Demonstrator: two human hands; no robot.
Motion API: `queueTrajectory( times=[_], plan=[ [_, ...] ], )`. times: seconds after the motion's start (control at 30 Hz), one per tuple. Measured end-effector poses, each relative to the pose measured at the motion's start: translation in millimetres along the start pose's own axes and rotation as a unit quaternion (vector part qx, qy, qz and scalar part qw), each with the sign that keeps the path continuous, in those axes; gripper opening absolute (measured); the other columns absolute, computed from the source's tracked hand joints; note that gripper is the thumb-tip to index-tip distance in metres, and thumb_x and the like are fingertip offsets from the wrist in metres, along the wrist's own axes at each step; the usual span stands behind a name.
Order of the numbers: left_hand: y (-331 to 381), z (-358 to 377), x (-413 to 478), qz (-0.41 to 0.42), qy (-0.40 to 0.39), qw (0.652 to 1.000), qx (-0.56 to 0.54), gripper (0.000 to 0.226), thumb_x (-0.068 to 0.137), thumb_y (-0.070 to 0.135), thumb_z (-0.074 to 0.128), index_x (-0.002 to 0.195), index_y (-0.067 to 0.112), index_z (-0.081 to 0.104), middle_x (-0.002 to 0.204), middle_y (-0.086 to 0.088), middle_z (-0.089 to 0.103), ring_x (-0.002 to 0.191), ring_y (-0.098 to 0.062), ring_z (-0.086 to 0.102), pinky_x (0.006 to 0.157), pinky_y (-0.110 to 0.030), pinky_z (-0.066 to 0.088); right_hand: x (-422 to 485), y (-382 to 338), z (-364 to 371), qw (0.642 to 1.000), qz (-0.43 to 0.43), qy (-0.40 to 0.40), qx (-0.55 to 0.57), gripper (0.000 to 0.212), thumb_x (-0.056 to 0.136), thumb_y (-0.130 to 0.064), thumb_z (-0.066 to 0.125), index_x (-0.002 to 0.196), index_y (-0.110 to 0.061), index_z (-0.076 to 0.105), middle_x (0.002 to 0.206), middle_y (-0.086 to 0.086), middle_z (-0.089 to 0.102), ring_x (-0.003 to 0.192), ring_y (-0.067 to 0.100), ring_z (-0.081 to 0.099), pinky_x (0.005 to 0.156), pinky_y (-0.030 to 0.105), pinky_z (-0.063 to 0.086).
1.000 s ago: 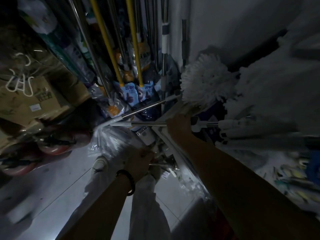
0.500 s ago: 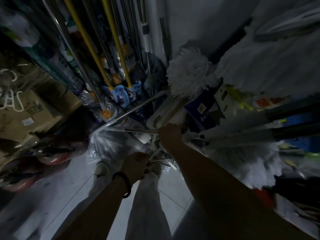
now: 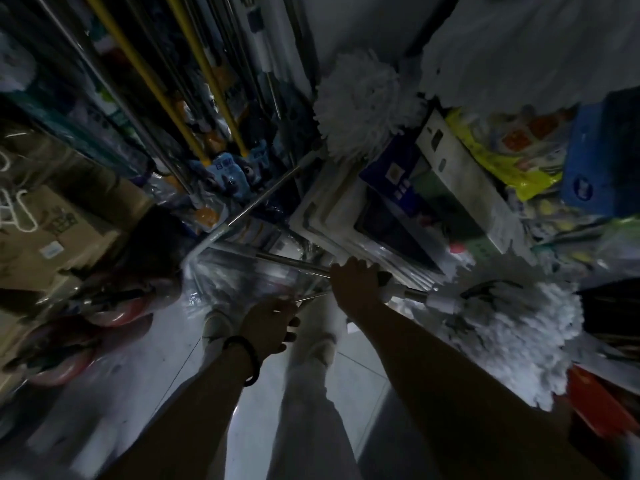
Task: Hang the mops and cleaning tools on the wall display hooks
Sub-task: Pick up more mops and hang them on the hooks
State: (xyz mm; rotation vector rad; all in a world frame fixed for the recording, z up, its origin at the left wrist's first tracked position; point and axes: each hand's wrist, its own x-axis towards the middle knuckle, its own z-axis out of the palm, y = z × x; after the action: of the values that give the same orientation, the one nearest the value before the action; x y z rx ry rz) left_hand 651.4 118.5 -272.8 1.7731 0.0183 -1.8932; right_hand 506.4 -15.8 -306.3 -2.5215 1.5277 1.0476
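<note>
The right hand (image 3: 356,285) grips a white string mop with a silver metal pole (image 3: 294,264), its fingers wrapped over the pole just beside the white plastic collar. The mop lies roughly level across the aisle. Its shaggy white head (image 3: 512,330) hangs to the right of the hand, near a red package (image 3: 595,403), and the bare end of the pole points left over a crinkled clear plastic bag (image 3: 228,289).

The left hand (image 3: 272,325) sits lower and nearer the body, with a black band (image 3: 246,356) on its wrist. Its fingers are loosely curled beside a thin metal rod (image 3: 313,297). The picture is too dark to tell whether the hand holds the rod.

Above, a second mop with a round white fluffy head (image 3: 363,105) leans against the grey wall (image 3: 346,26), its silver pole (image 3: 273,192) slanting down to the left. Left of it stand two yellow poles (image 3: 204,71) among a row of metal handles, with blue printed labels (image 3: 228,171) at their lower ends. Flat white-framed boxes (image 3: 329,216) are stacked just above the right hand, and a blue packet (image 3: 595,161) and a yellow-green packet (image 3: 502,161) lie further right. A brown cardboard box (image 3: 52,233) sits at the left edge. Below the hands are white trousers (image 3: 311,410) and a white shoe (image 3: 214,323) on the pale tiled floor (image 3: 356,372).
</note>
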Motion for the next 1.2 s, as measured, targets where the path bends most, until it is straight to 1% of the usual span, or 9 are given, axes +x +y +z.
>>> queueTrajectory(
  times=[0.13, 0.33, 0.43, 0.6, 0.67, 0.73, 0.9, 1.1, 1.2],
  plan=[
    [-11.8, 14.0, -1.7, -0.011, -0.002, 1.000, -0.012, 0.020, 0.104, 0.026, 0.061, 0.117, 0.013, 0.066, 0.092, -0.005, 0.071, 0.066, -0.020, 0.062, 0.059, -0.027, 0.046, -26.7, 24.3, 6.0, 0.999, -0.042, 0.007, -0.027, 0.021, 0.104, -0.020, 0.054, 0.117, -0.009, 0.066, 0.113, 0.015, 0.065, 0.107, 0.035, 0.065, 0.104, 0.057, 0.048],
    [-14.5, 65.6, -14.6, -0.025, -0.006, 0.999, -0.021, 0.018, 0.105, 0.031, 0.057, 0.114, 0.019, 0.066, 0.098, -0.003, 0.070, 0.075, -0.019, 0.064, 0.070, -0.031, 0.052, -65.8, 74.9, 16.5, 0.999, -0.013, 0.022, -0.032, 0.017, 0.079, -0.024, 0.083, 0.079, -0.018, 0.067, 0.072, 0.007, 0.062, 0.065, 0.027, 0.065, 0.073, 0.052, 0.060],
    [-18.4, 93.3, -23.4, -0.022, -0.009, 0.998, -0.053, 0.023, 0.107, 0.032, 0.054, 0.124, 0.018, 0.063, 0.106, -0.004, 0.070, 0.091, -0.025, 0.068, 0.091, -0.043, 0.056, -88.7, 93.7, 2.8, 0.999, -0.002, 0.031, 0.024, 0.023, 0.066, -0.049, 0.087, 0.065, -0.037, 0.067, 0.060, -0.011, 0.061, 0.054, 0.009, 0.063, 0.056, 0.034, 0.060],
    [-13.0, 122.9, -50.3, 0.014, -0.003, 0.990, -0.144, 0.022, 0.107, 0.039, 0.053, 0.110, 0.020, 0.063, 0.112, -0.006, 0.066, 0.089, -0.026, 0.068, 0.081, -0.040, 0.059, -141.5, 108.9, -12.3, 0.995, -0.048, 0.092, 0.009, 0.021, 0.092, -0.013, 0.066, 0.111, -0.022, 0.070, 0.095, 0.011, 0.067, 0.083, 0.031, 0.069, 0.084, 0.053, 0.057],
    [-10.3, 125.6, -60.3, 0.042, 0.011, 0.981, -0.190, 0.031, 0.105, 0.040, 0.057, 0.121, 0.015, 0.063, 0.123, -0.011, 0.069, 0.095, -0.027, 0.072, 0.086, -0.044, 0.061, -155.8, 112.3, -23.0, 0.992, -0.069, 0.065, 0.085, 0.034, 0.101, -0.012, 0.053, 0.133, -0.021, 0.061, 0.118, 0.015, 0.065, 0.107, 0.038, 0.065, 0.097, 0.056, 0.048],
    [-7.5, 125.9, -76.5, 0.056, 0.018, 0.969, -0.240, 0.043, 0.103, 0.040, 0.060, 0.133, 0.009, 0.059, 0.132, -0.015, 0.068, 0.102, -0.029, 0.074, 0.090, -0.048, 0.063, -169.5, 113.7, -29.4, 0.991, -0.074, 0.057, 0.096, 0.040, 0.102, -0.013, 0.052, 0.141, -0.025, 0.053, 0.125, 0.014, 0.060, 0.112, 0.036, 0.062, 0.100, 0.056, 0.046],
    [-3.7, 124.0, -117.6, 0.106, 0.042, 0.939, -0.323, 0.040, 0.107, 0.023, 0.057, 0.141, 0.004, 0.045, 0.129, -0.029, 0.060, 0.099, -0.041, 0.070, 0.063, -0.049, 0.064, -200.8, 110.3, -35.0, 0.982, -0.074, 0.074, 0.159, 0.037, 0.108, -0.022, 0.046, 0.143, -0.030, 0.052, 0.124, 0.014, 0.058, 0.108, 0.035, 0.063, 0.097, 0.054, 0.051],
    [8.3, 119.2, -162.5, 0.196, 0.053, 0.937, -0.286, 0.031, 0.105, 0.013, 0.059, 0.134, 0.006, 0.049, 0.113, -0.021, 0.065, 0.087, -0.031, 0.073, 0.065, -0.047, 0.066, -224.8, 109.7, -61.5, 0.953, -0.082, 0.065, 0.284, 0.038, 0.103, -0.031, 0.052, 0.140, -0.037, 0.054, 0.116, 0.008, 0.062, 0.104, 0.031, 0.066, 0.092, 0.051, 0.057],
    [13.1, 113.0, -181.2, 0.249, 0.047, 0.937, -0.241, 0.035, 0.104, 0.014, 0.059, 0.136, 0.004, 0.049, 0.121, -0.028, 0.065, 0.087, -0.033, 0.076, 0.072, -0.052, 0.064, -236.2, 114.1, -84.7, 0.927, -0.092, 0.081, 0.354, 0.028, 0.099, -0.037, 0.058, 0.125, -0.036, 0.066, 0.110, 0.002, 0.072, 0.101, 0.026, 0.071, 0.088, 0.043, 0.058]
  ],
)
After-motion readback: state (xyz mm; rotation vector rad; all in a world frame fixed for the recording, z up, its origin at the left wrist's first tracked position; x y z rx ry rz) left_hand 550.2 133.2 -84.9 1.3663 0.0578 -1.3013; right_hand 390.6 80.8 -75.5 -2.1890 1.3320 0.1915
